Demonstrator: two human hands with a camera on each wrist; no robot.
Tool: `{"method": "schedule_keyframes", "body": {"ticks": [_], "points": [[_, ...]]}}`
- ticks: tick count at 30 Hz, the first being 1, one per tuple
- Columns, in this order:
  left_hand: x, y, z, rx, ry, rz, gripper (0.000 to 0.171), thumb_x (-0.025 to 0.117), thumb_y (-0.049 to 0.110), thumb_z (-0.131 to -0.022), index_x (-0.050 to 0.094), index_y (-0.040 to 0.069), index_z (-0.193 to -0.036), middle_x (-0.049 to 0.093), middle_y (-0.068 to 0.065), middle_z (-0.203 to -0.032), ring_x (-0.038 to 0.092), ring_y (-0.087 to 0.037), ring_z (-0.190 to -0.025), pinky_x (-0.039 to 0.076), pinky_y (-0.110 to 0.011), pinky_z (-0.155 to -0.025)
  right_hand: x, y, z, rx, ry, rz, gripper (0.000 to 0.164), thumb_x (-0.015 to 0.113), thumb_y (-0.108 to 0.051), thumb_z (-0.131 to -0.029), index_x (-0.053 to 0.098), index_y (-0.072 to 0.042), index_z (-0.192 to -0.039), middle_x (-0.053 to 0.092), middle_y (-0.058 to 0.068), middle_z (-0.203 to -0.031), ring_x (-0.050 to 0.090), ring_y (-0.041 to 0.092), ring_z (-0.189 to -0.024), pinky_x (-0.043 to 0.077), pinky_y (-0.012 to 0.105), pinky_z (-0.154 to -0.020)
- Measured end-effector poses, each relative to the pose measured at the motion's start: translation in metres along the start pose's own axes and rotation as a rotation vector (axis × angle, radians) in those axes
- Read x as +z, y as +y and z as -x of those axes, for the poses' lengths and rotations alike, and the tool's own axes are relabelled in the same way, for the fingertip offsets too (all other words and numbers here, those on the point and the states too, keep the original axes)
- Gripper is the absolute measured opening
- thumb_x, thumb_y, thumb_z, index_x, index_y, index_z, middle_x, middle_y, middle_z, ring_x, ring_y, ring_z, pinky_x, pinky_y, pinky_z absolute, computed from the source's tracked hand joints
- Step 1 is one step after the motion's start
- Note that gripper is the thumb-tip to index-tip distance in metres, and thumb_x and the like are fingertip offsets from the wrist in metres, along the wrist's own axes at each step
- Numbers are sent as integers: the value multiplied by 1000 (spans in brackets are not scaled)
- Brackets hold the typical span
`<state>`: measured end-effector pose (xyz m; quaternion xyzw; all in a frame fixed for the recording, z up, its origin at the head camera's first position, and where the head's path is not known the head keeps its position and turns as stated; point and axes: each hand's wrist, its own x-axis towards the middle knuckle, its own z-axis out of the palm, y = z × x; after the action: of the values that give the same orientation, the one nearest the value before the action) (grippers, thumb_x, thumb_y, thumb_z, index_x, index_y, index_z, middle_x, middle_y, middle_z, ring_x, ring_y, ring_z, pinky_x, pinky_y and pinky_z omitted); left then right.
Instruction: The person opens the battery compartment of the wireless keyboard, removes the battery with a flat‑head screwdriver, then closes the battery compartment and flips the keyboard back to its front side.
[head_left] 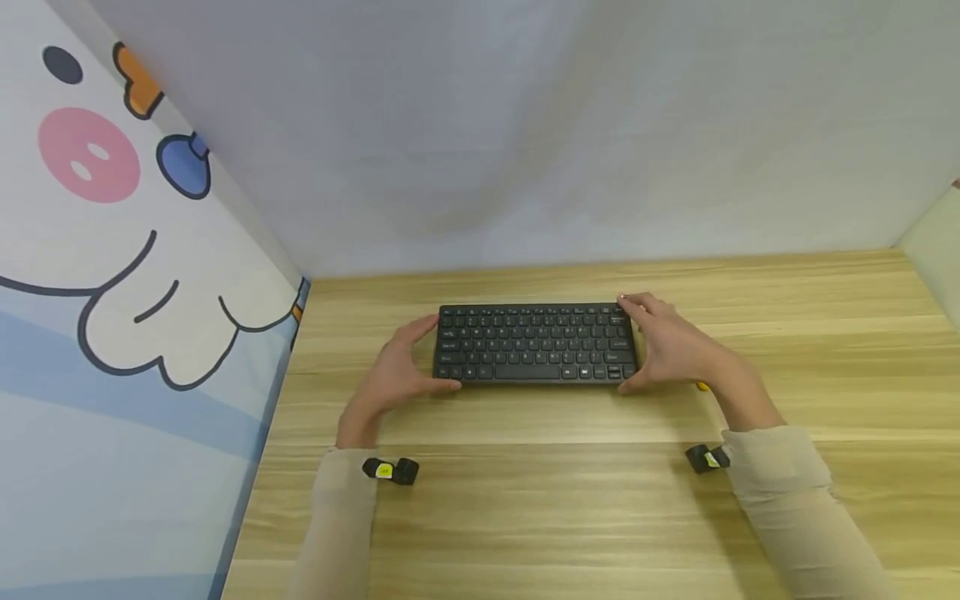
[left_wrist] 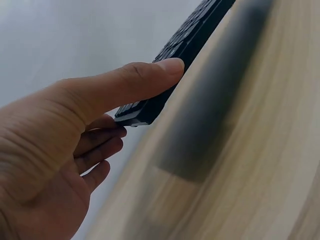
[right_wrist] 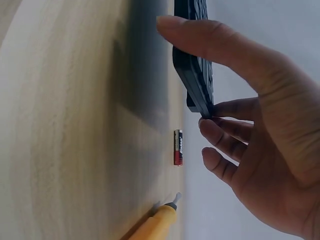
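A black compact keyboard (head_left: 536, 343) is held level between both hands, keys facing up, in the head view. My left hand (head_left: 396, 372) grips its left end, with the thumb on the near edge and the fingers at the far corner. At the other end, my right hand (head_left: 670, 343) grips it the same way. Both wrist views show the keyboard raised off the table, its shadow falling on the wood below. Beyond the keyboard's right end, a red-and-black battery (right_wrist: 178, 147) lies on the table in the right wrist view.
An orange-yellow handled screwdriver (right_wrist: 159, 221) lies on the wooden table (head_left: 517, 492), mostly hidden behind the right wrist in the head view. A pale grey wall (head_left: 555, 142) rises behind the table. On the left stands a cartoon-printed panel (head_left: 112, 350).
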<state>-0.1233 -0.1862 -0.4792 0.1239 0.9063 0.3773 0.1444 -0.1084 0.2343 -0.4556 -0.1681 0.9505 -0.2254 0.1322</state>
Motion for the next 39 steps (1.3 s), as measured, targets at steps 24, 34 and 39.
{"method": "schedule_keyframes", "body": {"ticks": [24, 34, 39], "points": [[19, -3, -5, 28, -26, -164, 116, 95, 39, -68, 33, 3, -159, 33, -16, -166, 29, -39, -154, 25, -54, -130, 10, 8, -4, -6, -33, 93, 137, 99, -46, -55, 27, 5, -158, 29, 27, -162, 29, 53, -149, 23, 69, -124], [24, -3, -2, 44, -1, -205, 115, 95, 39, -69, 33, 3, -159, 34, -16, -165, 32, -38, -153, 27, -51, -129, 12, 7, -3, 14, -35, 82, 138, 99, -45, -54, 25, 5, -159, 30, 23, -163, 27, 55, -149, 9, 70, -126], [23, -4, -1, 40, -14, -197, 114, 92, 41, -72, 31, 5, -160, 32, -15, -167, 30, -38, -154, 26, -53, -129, 11, 6, 0, 21, -38, 67, 137, 99, -45, -55, 24, 3, -160, 29, 23, -164, 24, 57, -150, 8, 69, -127]]}}
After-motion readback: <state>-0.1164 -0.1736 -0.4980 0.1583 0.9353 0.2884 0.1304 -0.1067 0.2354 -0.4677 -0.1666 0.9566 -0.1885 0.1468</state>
